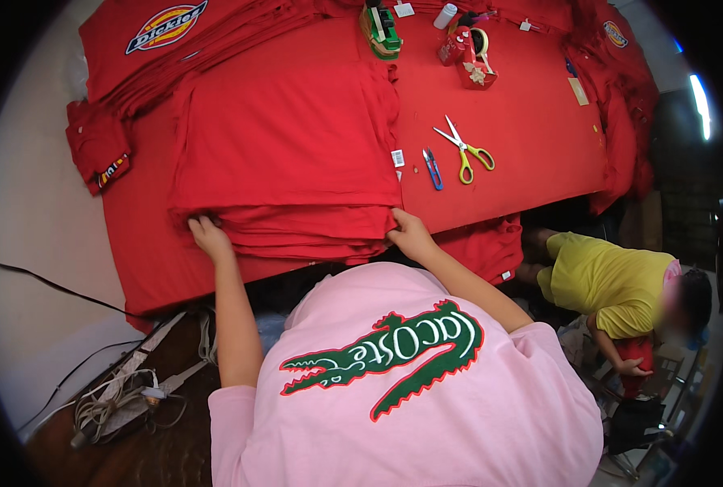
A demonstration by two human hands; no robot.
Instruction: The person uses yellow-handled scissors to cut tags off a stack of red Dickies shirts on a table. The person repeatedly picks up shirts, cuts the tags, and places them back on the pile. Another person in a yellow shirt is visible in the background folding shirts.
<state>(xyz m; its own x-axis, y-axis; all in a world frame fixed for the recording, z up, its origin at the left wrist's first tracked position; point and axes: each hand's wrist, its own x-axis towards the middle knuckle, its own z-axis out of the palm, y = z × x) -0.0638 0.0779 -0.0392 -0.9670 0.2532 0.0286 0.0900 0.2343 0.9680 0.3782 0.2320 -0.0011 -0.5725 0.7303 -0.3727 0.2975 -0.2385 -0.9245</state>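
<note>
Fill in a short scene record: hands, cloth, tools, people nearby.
Left hand: pinching the near left edge of the cloth stack
Right hand: pinching its near right edge
Cloth: red, on red tabletop
Tools: yellow-handled scissors, blades open; blue snips to their left
Nearby: person in yellow top, right side

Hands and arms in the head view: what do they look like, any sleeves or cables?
Each grip is an ungloved human hand: left hand and right hand. Short pink sleeves leave the forearms bare; no cables, watches or markings show.
</note>
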